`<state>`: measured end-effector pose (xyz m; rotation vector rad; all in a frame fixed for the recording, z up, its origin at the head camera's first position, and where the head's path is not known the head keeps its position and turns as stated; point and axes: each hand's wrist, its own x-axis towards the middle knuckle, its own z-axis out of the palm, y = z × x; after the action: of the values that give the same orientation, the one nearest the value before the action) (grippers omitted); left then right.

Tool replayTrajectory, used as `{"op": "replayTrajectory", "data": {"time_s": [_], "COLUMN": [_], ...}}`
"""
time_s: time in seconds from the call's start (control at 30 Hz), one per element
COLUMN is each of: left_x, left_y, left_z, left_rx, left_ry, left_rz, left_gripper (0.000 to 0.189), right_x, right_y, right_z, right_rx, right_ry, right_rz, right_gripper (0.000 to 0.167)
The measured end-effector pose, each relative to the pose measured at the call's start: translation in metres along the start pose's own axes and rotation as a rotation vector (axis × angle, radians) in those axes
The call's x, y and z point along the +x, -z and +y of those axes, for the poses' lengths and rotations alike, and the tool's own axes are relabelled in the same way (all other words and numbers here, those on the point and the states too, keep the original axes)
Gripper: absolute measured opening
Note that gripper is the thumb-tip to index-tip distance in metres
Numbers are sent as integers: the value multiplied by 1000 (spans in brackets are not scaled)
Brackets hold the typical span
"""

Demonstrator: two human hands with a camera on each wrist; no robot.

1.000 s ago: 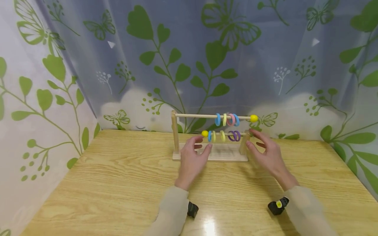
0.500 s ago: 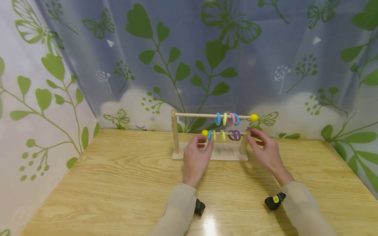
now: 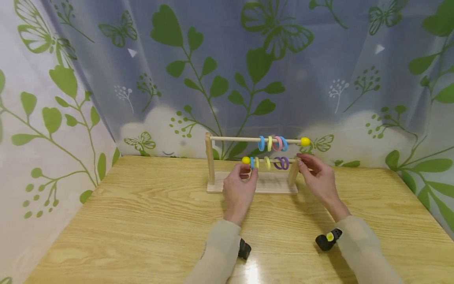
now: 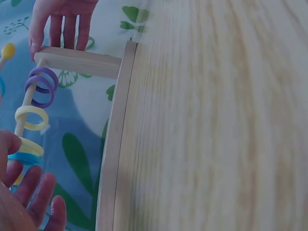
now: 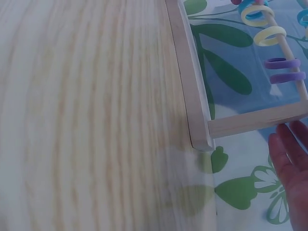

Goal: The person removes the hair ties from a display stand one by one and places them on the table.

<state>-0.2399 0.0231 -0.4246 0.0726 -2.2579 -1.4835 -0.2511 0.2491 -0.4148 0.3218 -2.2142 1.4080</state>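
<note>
A wooden ring rack (image 3: 209, 157) stands on the table with two rods. On its lower rod, by the yellow end ball (image 3: 246, 160), hang a blue ring (image 3: 252, 163) and a yellow ring (image 4: 32, 147). My left hand (image 3: 240, 191) pinches at these two, its thumb and forefinger on either side and the other fingers spread. Another yellow ring (image 4: 32, 118) and two purple rings (image 3: 281, 163) hang farther right. My right hand (image 3: 320, 183) holds the top of the short right post (image 5: 260, 119) between thumb and fingers.
The upper rod (image 3: 234, 139) carries blue, yellow and pink rings (image 3: 277, 143) near its yellow ball (image 3: 305, 142). A patterned curtain (image 3: 227, 71) hangs close behind the rack. The wood-grain table (image 3: 149, 221) extends in front and to both sides.
My left hand has moved right and slightly up to the rings at the lower rod's end. My right hand has closed in on the top of the right post. The rings keep their places.
</note>
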Motion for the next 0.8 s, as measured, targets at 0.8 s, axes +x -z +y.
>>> {"op": "replayTrajectory", "data": {"time_s": [0.8], "left_x": [-2], "left_y": [-7], "left_z": [5], "left_rx": [22], "left_ry": [52], "left_rz": [72], "left_gripper": [18], "right_x": [4], "right_y": [-2], "right_z": [4], "right_rx": [241], "right_ry": [-119], "right_rz": [0], "right_gripper": [34]}}
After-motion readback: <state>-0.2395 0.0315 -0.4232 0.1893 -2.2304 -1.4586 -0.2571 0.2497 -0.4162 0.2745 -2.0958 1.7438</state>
